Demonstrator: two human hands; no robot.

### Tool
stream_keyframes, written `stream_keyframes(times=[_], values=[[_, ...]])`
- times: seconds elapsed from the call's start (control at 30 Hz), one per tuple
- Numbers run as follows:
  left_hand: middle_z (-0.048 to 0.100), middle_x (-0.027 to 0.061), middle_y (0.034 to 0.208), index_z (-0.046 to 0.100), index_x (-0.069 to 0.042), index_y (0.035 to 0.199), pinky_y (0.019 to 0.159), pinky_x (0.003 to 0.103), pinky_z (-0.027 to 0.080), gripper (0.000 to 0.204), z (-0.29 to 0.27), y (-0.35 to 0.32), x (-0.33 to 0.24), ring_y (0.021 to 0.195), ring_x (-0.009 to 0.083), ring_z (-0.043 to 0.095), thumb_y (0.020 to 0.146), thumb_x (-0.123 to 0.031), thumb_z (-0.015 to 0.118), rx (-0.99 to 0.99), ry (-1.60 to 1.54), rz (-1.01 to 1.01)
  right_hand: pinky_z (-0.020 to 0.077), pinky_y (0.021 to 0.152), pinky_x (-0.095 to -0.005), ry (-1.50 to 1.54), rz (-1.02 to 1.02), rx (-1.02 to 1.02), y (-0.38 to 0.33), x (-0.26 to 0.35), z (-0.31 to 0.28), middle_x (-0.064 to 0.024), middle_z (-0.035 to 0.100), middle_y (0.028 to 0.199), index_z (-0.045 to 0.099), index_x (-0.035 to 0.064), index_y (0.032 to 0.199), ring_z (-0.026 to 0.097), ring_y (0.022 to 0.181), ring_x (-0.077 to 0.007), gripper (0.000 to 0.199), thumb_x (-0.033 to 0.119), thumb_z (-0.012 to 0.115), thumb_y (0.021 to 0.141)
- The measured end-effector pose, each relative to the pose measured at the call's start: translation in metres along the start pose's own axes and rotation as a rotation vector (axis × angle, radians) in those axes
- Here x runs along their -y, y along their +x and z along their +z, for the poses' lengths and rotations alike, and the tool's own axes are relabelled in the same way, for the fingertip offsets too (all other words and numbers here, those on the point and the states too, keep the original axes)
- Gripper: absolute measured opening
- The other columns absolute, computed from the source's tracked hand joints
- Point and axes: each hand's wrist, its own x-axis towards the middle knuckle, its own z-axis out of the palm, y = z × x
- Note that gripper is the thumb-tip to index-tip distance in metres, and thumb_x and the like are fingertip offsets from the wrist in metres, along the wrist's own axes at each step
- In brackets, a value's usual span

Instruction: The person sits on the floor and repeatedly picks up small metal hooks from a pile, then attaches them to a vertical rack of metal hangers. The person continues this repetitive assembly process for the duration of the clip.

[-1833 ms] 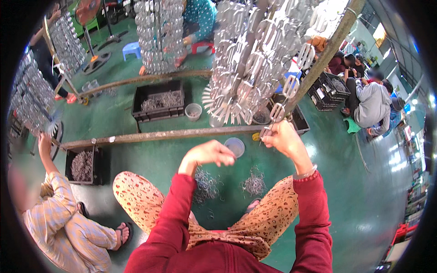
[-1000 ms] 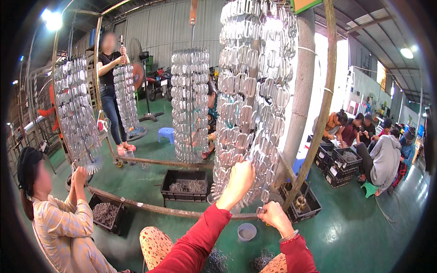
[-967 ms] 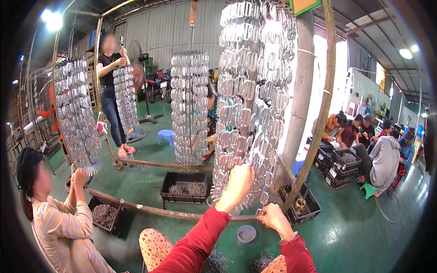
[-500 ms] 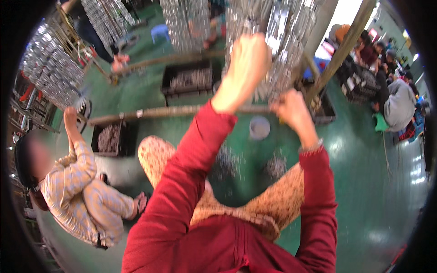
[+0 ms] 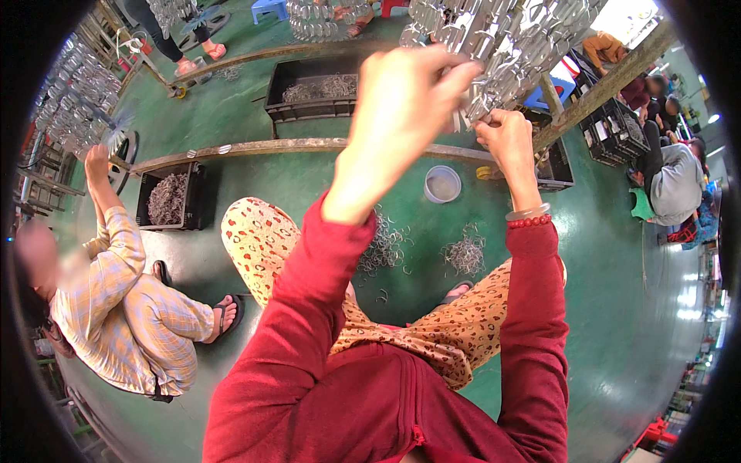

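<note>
Strands of shiny metal pieces (image 5: 502,38) hang in front of me at the top of the view. At their left side is my left hand (image 5: 409,100), slightly blurred, its fingers curled and thumb brought toward them; whatever is between them is hidden. My right hand (image 5: 508,143) is lower down, thumb and fingertips pinching a small metal piece at the strands' bottom end. Between my knees lie two loose piles of small metal hooks, a left pile (image 5: 382,245) and a right pile (image 5: 465,253). A white bucket (image 5: 442,184) stands behind them.
A wooden bar (image 5: 255,148) crosses low before me. Beyond it is a black crate (image 5: 316,104) of metal parts; another crate (image 5: 147,202) sits left. A slanted post (image 5: 610,77) rises at right. A seated co-worker (image 5: 116,309) is close on my left, others sit far right.
My left hand has come down a little and opened from a fist-like shape into bent fingers. My right hand has stayed at the strands' lower end. The view has shifted slightly.
</note>
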Motion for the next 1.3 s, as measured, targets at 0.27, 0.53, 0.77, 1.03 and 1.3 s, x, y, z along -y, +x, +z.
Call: stream_keyframes(times=[0.27,0.53,0.77,1.03,1.3], values=[[0.063,0.01,0.108,0.055,0.001,0.12,0.073,0.028,0.053,0.046,0.041,-0.066,0.213,0.093,0.0168,0.061,0.086,-0.029,0.065,0.618,-0.81,-0.81,0.05,0.056,-0.0299,0.018,0.1,0.167,0.011,0.026,-0.002,-0.0137,0.065,0.063,0.068,-0.003,0.076,0.066,0.058,-0.0174,0.015,0.012,0.07,0.074],[0.061,0.0194,0.111,0.056,0.004,0.111,0.077,0.033,0.053,0.044,0.059,-0.026,0.221,0.097,0.0225,0.062,0.083,-0.028,0.068,0.421,-1.316,-0.922,0.0522,0.054,-0.0238,0.083,0.204,0.236,0.016,0.034,0.003,-0.0122,0.068,0.07,0.067,-0.0072,0.08,0.066,0.062,-0.0137,0.015,0.006,0.071,0.075],[0.065,0.0154,0.104,0.06,-0.001,0.107,0.075,0.034,0.052,0.031,0.056,-0.02,0.232,0.093,0.0202,0.063,0.085,-0.023,0.064,0.462,-1.257,-0.951,0.0514,0.058,-0.026,0.136,0.194,0.263,0.018,0.033,0.014,-0.0113,0.068,0.066,0.069,-0.0029,0.076,0.067,0.062,-0.0142,0.016,0.013,0.07,0.075],[0.068,0.0118,0.094,0.062,-0.002,0.099,0.068,0.031,0.051,0.022,0.062,-0.013,0.215,0.082,0.0175,0.065,0.084,-0.018,0.064,0.504,-1.123,-1.008,0.0513,0.06,-0.0293,0.015,0.221,0.223,0.012,0.042,0.012,-0.0109,0.067,0.064,0.069,-0.0002,0.073,0.066,0.06,-0.0152,0.013,0.013,0.07,0.073],[0.068,0.0133,0.091,0.062,0.003,0.098,0.071,0.029,0.053,0.02,0.088,-0.021,0.2,0.08,0.0183,0.066,0.084,-0.012,0.063,0.477,-1.23,-1.012,0.0508,0.058,-0.0315,-0.08,0.257,0.216,0.005,0.038,-0.003,-0.013,0.064,0.059,0.068,-0.0034,0.072,0.065,0.058,-0.0174,0.015,0.011,0.071,0.07]])
